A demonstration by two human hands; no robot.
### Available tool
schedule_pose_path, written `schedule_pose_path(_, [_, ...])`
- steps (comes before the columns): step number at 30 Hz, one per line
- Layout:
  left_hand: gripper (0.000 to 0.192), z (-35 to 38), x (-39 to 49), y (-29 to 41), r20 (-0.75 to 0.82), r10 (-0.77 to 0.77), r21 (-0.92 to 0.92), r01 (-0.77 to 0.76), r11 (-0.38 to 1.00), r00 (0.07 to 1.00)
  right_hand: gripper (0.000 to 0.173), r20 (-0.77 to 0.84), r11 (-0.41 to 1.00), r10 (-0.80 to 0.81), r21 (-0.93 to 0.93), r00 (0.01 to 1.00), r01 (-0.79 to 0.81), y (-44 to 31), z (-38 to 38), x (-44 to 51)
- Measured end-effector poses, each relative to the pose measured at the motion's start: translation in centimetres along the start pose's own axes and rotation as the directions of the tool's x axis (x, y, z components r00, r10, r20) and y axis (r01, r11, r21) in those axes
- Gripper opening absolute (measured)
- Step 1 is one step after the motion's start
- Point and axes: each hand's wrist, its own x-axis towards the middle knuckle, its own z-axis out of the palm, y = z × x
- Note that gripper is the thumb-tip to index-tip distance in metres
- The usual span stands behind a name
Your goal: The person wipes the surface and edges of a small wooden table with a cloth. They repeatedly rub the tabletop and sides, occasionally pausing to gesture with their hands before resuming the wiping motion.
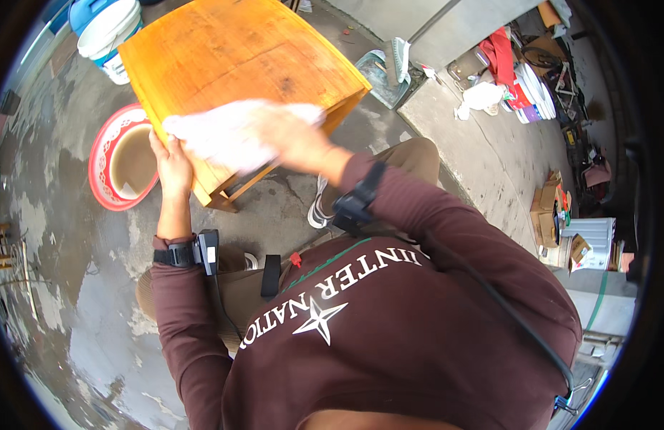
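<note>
A small wooden table (224, 59) with a yellow-orange, stained top stands in front of me. Against its near part my right hand (289, 131) presses a pale cloth (219, 131), and both are blurred. The cloth spreads flat to the left of the fingers and overhangs the near edge. My left hand (173, 164) grips the table's near left edge, with the thumb by the cloth and the fingers along the side. Just left of that hand sits a red-rimmed basin (98, 166) with a patterned inner wall, holding murky water (134, 161).
White buckets (109, 35) stand behind the table at the left. A dustpan (380, 78) with a broom head (399, 56) lies beyond its right corner. Along the right are a white bucket (533, 94), cardboard boxes (547, 209) and clutter. The concrete floor (95, 301) has wet patches.
</note>
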Motion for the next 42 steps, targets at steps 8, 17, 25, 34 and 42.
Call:
schedule_pose_path(8, [0.049,0.9,-0.2,0.9,-0.088,-0.021,-0.026,0.019,0.999,0.996,0.053,-0.287,0.796,0.316,-0.439,0.904,-0.417,8.0,-5.2,-3.6])
schedule_pose_path(17, [0.058,0.3,0.6,-0.8,0.033,-0.096,-0.334,0.102,0.937,0.995,0.043,-0.153,0.99,-0.143,-0.021,0.978,0.141,-10.5,2.5,1.3])
schedule_pose_path(25, [0.067,0.8,-0.5,0.7,-0.017,0.022,-0.15,-0.024,0.988,1.0,0.047,-0.05,0.977,0.194,0.095,0.98,-0.188,5.4,-7.6,-2.4])
schedule_pose_path(34, [0.08,1.5,-0.4,0.2,-0.107,0.001,-0.101,-0.012,0.995,0.994,0.073,0.126,0.913,0.357,-0.254,0.925,-0.318,14.6,-3.8,8.9])
schedule_pose_path(42, [0.081,1.3,-0.8,1.0,-0.108,-0.061,-0.072,0.054,0.996,0.992,0.072,0.196,0.975,0.044,-0.22,0.98,0.0,7.0,5.7,22.1])
